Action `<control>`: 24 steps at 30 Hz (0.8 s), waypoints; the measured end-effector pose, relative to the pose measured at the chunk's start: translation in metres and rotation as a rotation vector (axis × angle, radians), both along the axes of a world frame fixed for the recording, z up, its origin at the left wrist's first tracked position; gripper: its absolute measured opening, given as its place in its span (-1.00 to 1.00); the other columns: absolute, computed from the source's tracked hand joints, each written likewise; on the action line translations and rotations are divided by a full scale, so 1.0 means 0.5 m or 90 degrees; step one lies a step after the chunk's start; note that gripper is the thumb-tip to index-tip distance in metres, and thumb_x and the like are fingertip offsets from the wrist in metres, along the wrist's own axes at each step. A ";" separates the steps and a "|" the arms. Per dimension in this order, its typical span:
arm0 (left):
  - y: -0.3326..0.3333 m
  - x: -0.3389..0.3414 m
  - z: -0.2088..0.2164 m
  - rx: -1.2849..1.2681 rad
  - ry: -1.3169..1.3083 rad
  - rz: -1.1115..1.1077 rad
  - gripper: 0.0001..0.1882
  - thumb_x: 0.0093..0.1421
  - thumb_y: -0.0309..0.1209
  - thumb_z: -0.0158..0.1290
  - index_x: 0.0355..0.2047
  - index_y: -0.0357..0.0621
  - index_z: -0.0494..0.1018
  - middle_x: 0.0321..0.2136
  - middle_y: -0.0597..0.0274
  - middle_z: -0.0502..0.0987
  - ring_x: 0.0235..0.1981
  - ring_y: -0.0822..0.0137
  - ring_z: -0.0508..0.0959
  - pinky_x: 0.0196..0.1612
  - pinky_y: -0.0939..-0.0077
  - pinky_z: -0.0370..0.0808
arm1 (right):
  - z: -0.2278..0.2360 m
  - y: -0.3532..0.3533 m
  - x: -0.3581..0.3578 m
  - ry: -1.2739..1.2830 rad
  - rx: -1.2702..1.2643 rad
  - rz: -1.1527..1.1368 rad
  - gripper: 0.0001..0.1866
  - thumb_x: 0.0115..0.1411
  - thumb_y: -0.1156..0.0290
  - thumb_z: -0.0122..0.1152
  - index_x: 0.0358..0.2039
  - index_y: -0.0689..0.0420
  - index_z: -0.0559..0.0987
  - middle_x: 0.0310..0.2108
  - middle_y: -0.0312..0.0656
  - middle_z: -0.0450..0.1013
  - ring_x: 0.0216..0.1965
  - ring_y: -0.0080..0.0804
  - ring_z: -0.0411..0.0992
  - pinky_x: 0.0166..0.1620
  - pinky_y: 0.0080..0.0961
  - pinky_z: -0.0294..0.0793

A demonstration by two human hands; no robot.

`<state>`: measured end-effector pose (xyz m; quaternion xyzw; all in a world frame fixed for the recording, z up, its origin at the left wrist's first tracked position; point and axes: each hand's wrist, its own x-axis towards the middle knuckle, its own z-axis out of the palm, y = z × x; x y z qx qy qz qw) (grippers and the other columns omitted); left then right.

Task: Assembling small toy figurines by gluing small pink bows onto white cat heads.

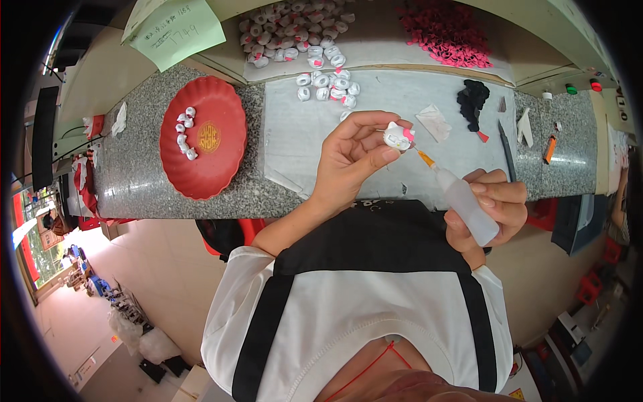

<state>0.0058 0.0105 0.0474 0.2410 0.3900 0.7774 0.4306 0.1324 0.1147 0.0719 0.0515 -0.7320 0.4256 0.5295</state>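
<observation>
Head view: left hand (pixel 348 157) pinches figurine (pixel 398 137)

A small assembly workshop, hand-work kind. A long speckled stone bench (pixel 134 181) carries piles of identical white figurines (pixel 295 30), a heap of pink bows (pixel 445 30), black pieces (pixel 473 100), and a red tray (pixel 221 167) with a few finished ones. A green slip (pixel 175 30), tools (pixel 507 151) and push-buttons (pixel 570 88) sit along the bench; stock is stacked on the floor (pixel 134 321).
</observation>
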 end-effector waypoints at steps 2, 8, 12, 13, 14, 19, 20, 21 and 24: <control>-0.001 0.000 0.002 0.008 -0.007 -0.007 -0.65 -0.06 -0.62 -0.05 -0.21 -0.30 0.20 -0.25 0.03 0.33 -0.22 0.34 0.38 -0.15 0.50 0.32 | -0.003 0.000 -0.002 0.011 0.001 0.000 -0.63 -0.21 0.46 0.24 -0.42 0.22 0.26 -0.48 -0.15 0.19 -0.63 -0.54 0.19 -0.63 -0.69 0.29; 0.000 0.001 -0.001 -0.008 0.018 -0.012 -0.65 -0.06 -0.59 -0.03 -0.21 -0.30 0.20 -0.25 0.02 0.33 -0.23 0.31 0.38 -0.13 0.42 0.33 | -0.004 0.003 -0.005 0.026 0.013 0.040 -0.63 -0.22 0.50 0.22 -0.40 0.23 0.26 -0.46 -0.13 0.18 -0.64 -0.52 0.19 -0.64 -0.69 0.28; 0.001 0.001 0.000 -0.007 0.016 -0.006 -0.66 -0.06 -0.60 -0.04 -0.22 -0.31 0.20 -0.26 0.03 0.34 -0.23 0.31 0.38 -0.14 0.44 0.33 | 0.000 0.003 -0.004 0.011 0.011 0.055 -0.63 -0.24 0.53 0.21 -0.39 0.23 0.27 -0.46 -0.13 0.19 -0.64 -0.51 0.20 -0.65 -0.68 0.28; 0.001 0.002 0.000 -0.007 0.015 -0.006 -0.66 -0.06 -0.60 -0.04 -0.22 -0.31 0.20 -0.26 0.03 0.34 -0.23 0.31 0.38 -0.14 0.44 0.33 | 0.000 0.003 -0.003 0.007 0.013 0.047 -0.63 -0.24 0.54 0.21 -0.39 0.23 0.27 -0.46 -0.13 0.19 -0.64 -0.50 0.20 -0.65 -0.68 0.29; 0.001 0.002 0.000 -0.003 0.019 -0.009 -0.66 -0.06 -0.62 -0.05 -0.22 -0.31 0.20 -0.26 0.03 0.34 -0.22 0.32 0.38 -0.14 0.45 0.32 | 0.000 0.004 -0.004 0.006 0.013 0.047 -0.63 -0.24 0.54 0.21 -0.39 0.23 0.27 -0.46 -0.13 0.19 -0.64 -0.50 0.20 -0.65 -0.68 0.29; 0.001 0.002 -0.010 0.013 0.090 0.006 -0.66 -0.09 -0.68 -0.05 -0.24 -0.32 0.23 -0.27 0.05 0.33 -0.21 0.34 0.36 -0.14 0.50 0.31 | -0.005 0.003 -0.004 0.000 0.021 0.037 -0.63 -0.24 0.54 0.22 -0.40 0.25 0.27 -0.46 -0.12 0.20 -0.62 -0.50 0.22 -0.63 -0.66 0.31; 0.001 0.001 -0.013 0.007 0.152 0.032 -0.66 -0.10 -0.69 -0.04 -0.25 -0.32 0.24 -0.27 0.07 0.33 -0.21 0.35 0.35 -0.15 0.52 0.31 | -0.005 0.003 -0.004 -0.001 0.021 0.037 -0.63 -0.24 0.54 0.22 -0.40 0.25 0.27 -0.46 -0.12 0.20 -0.62 -0.50 0.22 -0.63 -0.66 0.31; 0.000 0.000 -0.014 0.000 0.214 0.057 -0.67 -0.11 -0.70 -0.03 -0.26 -0.33 0.25 -0.27 0.08 0.33 -0.22 0.36 0.35 -0.16 0.54 0.30 | -0.006 0.002 -0.005 -0.007 0.017 0.040 -0.62 -0.25 0.54 0.22 -0.40 0.25 0.27 -0.46 -0.11 0.20 -0.62 -0.50 0.22 -0.63 -0.66 0.31; -0.002 -0.002 -0.012 -0.023 0.276 0.058 -0.68 -0.11 -0.70 -0.02 -0.27 -0.33 0.27 -0.27 0.09 0.32 -0.24 0.37 0.35 -0.18 0.55 0.30 | -0.006 -0.001 -0.008 -0.016 0.010 0.043 -0.61 -0.25 0.55 0.23 -0.40 0.25 0.27 -0.45 -0.11 0.20 -0.62 -0.50 0.23 -0.61 -0.65 0.31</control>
